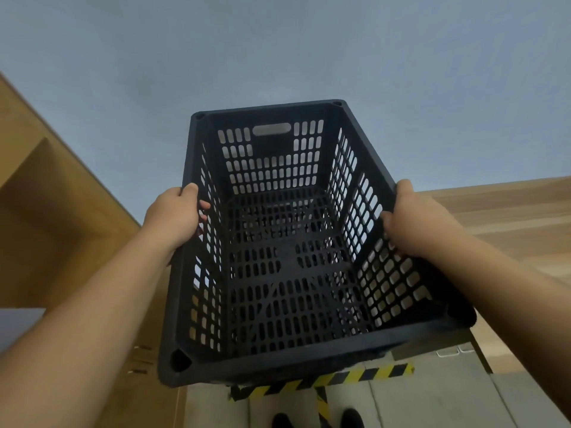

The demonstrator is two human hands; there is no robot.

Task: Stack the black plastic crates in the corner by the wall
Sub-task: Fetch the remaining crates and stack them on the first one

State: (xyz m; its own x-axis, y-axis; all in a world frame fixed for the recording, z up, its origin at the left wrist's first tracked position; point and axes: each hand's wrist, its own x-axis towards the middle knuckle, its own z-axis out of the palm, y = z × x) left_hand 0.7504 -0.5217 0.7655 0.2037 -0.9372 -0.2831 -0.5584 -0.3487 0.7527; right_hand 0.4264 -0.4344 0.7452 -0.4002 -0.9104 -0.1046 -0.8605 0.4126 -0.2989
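Note:
A black plastic crate [287,264] with slotted walls and floor fills the middle of the view, held up in front of me and empty inside. My left hand [176,217] grips its left long rim, fingers curled over the edge into the slots. My right hand [414,220] grips the right long rim the same way. The crate's far short wall with a handle slot faces a grey-blue wall [278,50]. No other crate shows; whatever lies under this one is hidden.
Light wooden cabinetry [55,211] rises on the left and a wooden panel [509,217] on the right. Yellow-black hazard tape [340,379] runs across the grey floor below the crate. My two shoes [318,420] stand at the bottom edge.

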